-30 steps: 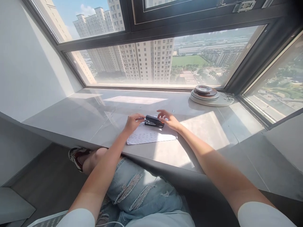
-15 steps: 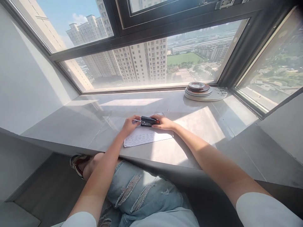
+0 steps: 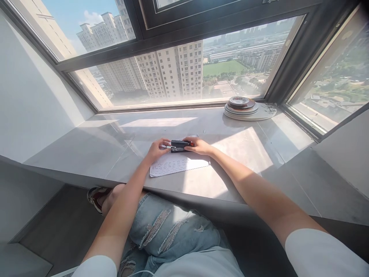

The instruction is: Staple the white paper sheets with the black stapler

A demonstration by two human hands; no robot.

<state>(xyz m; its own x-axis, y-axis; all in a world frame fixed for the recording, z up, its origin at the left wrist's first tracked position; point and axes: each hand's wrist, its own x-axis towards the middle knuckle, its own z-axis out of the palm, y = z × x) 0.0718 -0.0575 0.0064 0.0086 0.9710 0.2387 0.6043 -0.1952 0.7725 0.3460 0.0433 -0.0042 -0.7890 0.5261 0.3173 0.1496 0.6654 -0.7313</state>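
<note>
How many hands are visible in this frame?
2. The left hand is at the left end of the stapler; the right hand grasps its right end, over the paper. Some fingers are hidden, but no third hand shows.

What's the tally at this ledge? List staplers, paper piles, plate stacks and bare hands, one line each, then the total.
Stapler: 1
Paper pile: 1
Plate stack: 1
Hands, left hand and right hand: 2
Total: 5
</note>
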